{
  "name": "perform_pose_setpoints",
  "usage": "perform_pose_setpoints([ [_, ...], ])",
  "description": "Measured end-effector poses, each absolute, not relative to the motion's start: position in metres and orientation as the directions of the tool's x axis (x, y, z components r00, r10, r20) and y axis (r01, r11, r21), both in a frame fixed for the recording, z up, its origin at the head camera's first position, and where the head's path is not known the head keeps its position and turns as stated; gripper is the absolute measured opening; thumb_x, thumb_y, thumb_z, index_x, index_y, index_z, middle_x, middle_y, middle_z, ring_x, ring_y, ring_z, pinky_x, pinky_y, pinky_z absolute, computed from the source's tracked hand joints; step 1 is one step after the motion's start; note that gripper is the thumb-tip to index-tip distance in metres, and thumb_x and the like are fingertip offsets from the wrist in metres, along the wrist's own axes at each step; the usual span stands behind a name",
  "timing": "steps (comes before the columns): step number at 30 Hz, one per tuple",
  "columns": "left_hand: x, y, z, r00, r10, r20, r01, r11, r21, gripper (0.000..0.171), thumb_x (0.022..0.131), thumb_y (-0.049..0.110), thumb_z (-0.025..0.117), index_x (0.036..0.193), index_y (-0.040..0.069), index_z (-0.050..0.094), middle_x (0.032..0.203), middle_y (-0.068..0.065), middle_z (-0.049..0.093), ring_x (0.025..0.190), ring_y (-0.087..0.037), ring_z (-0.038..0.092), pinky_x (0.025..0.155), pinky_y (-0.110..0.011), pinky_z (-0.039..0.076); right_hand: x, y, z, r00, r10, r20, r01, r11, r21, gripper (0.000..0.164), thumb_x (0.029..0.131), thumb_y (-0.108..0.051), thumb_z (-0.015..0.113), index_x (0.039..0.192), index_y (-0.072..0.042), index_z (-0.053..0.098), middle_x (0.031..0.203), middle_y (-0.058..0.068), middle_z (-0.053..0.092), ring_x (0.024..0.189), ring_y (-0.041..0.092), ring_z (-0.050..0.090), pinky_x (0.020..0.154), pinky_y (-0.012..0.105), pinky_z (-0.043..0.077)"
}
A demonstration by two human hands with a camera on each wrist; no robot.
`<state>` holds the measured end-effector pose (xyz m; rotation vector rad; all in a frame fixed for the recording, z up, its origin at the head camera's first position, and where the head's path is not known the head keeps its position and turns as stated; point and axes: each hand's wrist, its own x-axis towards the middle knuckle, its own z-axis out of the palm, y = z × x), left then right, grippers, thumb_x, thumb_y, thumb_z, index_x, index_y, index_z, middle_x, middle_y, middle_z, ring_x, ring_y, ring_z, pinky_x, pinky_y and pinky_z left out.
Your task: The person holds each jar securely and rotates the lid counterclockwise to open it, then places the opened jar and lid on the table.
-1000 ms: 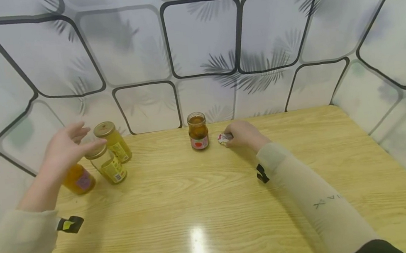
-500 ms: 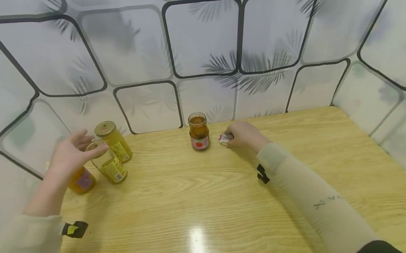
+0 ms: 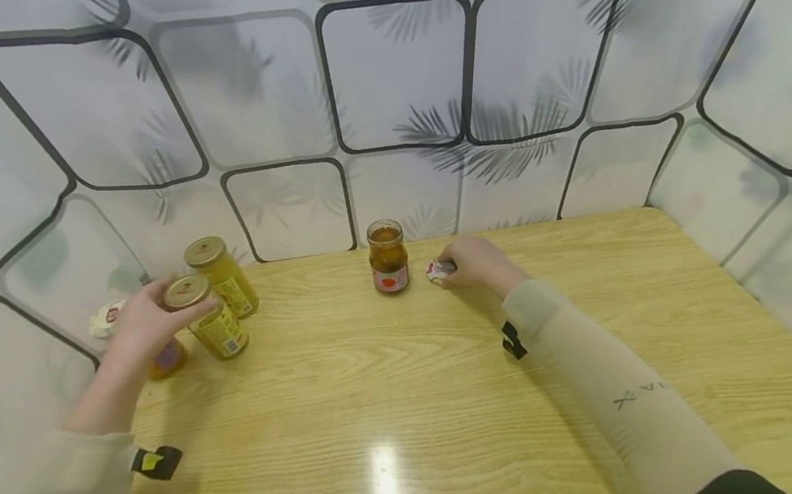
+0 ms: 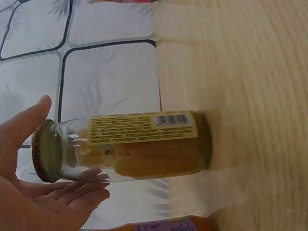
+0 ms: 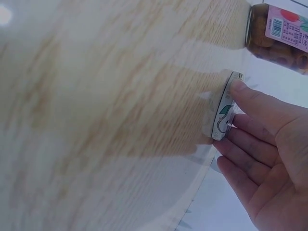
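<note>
My left hand [image 3: 139, 323] is around the upper part of a glass jar [image 3: 221, 332] with a gold lid and yellow label. In the left wrist view the jar [image 4: 144, 144] stands on the table, holding yellow-orange contents; the thumb lies by its lid and the fingers reach along the far side, fairly straight. Whether they touch the glass I cannot tell. My right hand [image 3: 480, 263] pinches a small patterned jar lid [image 3: 437, 272] between thumb and fingers, down at the tabletop. Left of it stands a lidless jar [image 3: 387, 258] with brown contents and a pink label.
A second gold-lidded yellow jar [image 3: 229, 281] stands right behind the first. An orange jar [image 3: 170, 357] with a purple label and white lid is partly hidden by the left hand. A patterned wall [image 3: 289, 210] rises at the back edge of the wooden table [image 3: 412, 384].
My left hand has come down and right, from above the gold-lidded jar to around its top. The right hand stays at the jar lid. The jars have not moved.
</note>
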<state>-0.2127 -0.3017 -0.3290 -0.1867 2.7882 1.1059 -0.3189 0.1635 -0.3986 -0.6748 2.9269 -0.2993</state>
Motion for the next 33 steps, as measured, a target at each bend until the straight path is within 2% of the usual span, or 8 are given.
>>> perform_pose_setpoints([
  [9, -0.214, -0.299, -0.345, -0.985, -0.056, -0.160, -0.160, 0.619, 0.769, 0.087, 0.102, 0.040, 0.071, 0.160, -0.010, 0.029, 0.162, -0.036, 0.035, 0.150, -0.057, 0.033, 0.123, -0.073, 0.029, -0.318, 0.164, -0.399, -0.896, -0.436, -0.087, -0.407, 0.884, -0.230, 0.039, 0.091, -0.023, 0.084, 0.124, -0.004, 0.077, 0.115, 0.010, 0.080, 0.096, 0.025, 0.069, 0.093, 0.044, 0.057],
  [13, -0.216, -0.299, -0.346, -0.983, -0.064, -0.170, -0.173, 0.614, 0.770, 0.087, 0.101, 0.040, 0.072, 0.159, -0.011, 0.031, 0.161, -0.037, 0.036, 0.150, -0.057, 0.033, 0.123, -0.072, 0.029, -0.318, 0.162, -0.396, -0.895, -0.436, -0.092, -0.409, 0.886, -0.217, 0.027, 0.091, -0.023, 0.084, 0.111, -0.005, 0.079, 0.097, 0.006, 0.076, 0.082, 0.020, 0.059, 0.081, 0.039, 0.052],
  [17, -0.218, -0.300, -0.350, -0.978, -0.073, -0.193, -0.196, 0.620, 0.760, 0.090, 0.100, 0.039, 0.073, 0.160, -0.011, 0.028, 0.162, -0.039, 0.034, 0.152, -0.058, 0.031, 0.124, -0.071, 0.027, -0.318, 0.160, -0.394, -0.895, -0.435, -0.101, -0.408, 0.889, -0.207, 0.017, 0.090, -0.022, 0.084, 0.093, -0.008, 0.076, 0.079, 0.001, 0.062, 0.074, 0.017, 0.048, 0.071, 0.033, 0.042],
  [20, -0.218, -0.300, -0.354, -0.972, -0.074, -0.222, -0.221, 0.605, 0.765, 0.093, 0.099, 0.039, 0.074, 0.162, -0.011, 0.025, 0.164, -0.038, 0.033, 0.153, -0.058, 0.029, 0.126, -0.070, 0.025, -0.319, 0.159, -0.392, -0.896, -0.430, -0.111, -0.403, 0.892, -0.205, 0.025, 0.090, -0.020, 0.084, 0.078, -0.009, 0.064, 0.071, -0.001, 0.049, 0.070, 0.017, 0.042, 0.068, 0.032, 0.036],
  [24, -0.219, -0.300, -0.357, -0.959, -0.047, -0.280, -0.257, 0.561, 0.787, 0.094, 0.101, 0.037, 0.073, 0.165, -0.007, 0.020, 0.167, -0.034, 0.030, 0.157, -0.055, 0.025, 0.127, -0.072, 0.022, -0.319, 0.159, -0.392, -0.899, -0.422, -0.117, -0.393, 0.895, -0.210, 0.037, 0.090, -0.018, 0.084, 0.070, -0.013, 0.052, 0.068, -0.002, 0.043, 0.068, 0.016, 0.039, 0.066, 0.032, 0.034],
  [27, -0.220, -0.301, -0.359, -0.945, -0.037, -0.325, -0.289, 0.560, 0.776, 0.092, 0.102, 0.039, 0.071, 0.165, -0.007, 0.021, 0.170, -0.031, 0.026, 0.158, -0.054, 0.022, 0.125, -0.073, 0.025, -0.320, 0.159, -0.393, -0.899, -0.424, -0.110, -0.397, 0.894, -0.205, 0.033, 0.089, -0.019, 0.083, 0.071, -0.013, 0.056, 0.069, -0.002, 0.046, 0.068, 0.016, 0.041, 0.066, 0.032, 0.035],
  [30, -0.221, -0.300, -0.361, -0.934, -0.049, -0.354, -0.314, 0.586, 0.747, 0.089, 0.102, 0.045, 0.068, 0.163, -0.006, 0.028, 0.171, -0.029, 0.024, 0.157, -0.050, 0.028, 0.121, -0.064, 0.039, -0.321, 0.159, -0.394, -0.899, -0.424, -0.108, -0.397, 0.895, -0.204, 0.032, 0.090, -0.019, 0.083, 0.073, -0.013, 0.058, 0.070, -0.002, 0.047, 0.068, 0.016, 0.041, 0.066, 0.032, 0.035],
  [33, -0.221, -0.300, -0.362, -0.929, -0.050, -0.367, -0.325, 0.585, 0.743, 0.089, 0.102, 0.046, 0.068, 0.163, -0.005, 0.029, 0.173, -0.028, 0.022, 0.158, -0.049, 0.026, 0.122, -0.062, 0.038, -0.322, 0.160, -0.395, -0.900, -0.422, -0.113, -0.394, 0.895, -0.211, 0.036, 0.090, -0.020, 0.083, 0.070, -0.014, 0.053, 0.068, -0.002, 0.043, 0.067, 0.015, 0.039, 0.065, 0.032, 0.033],
])
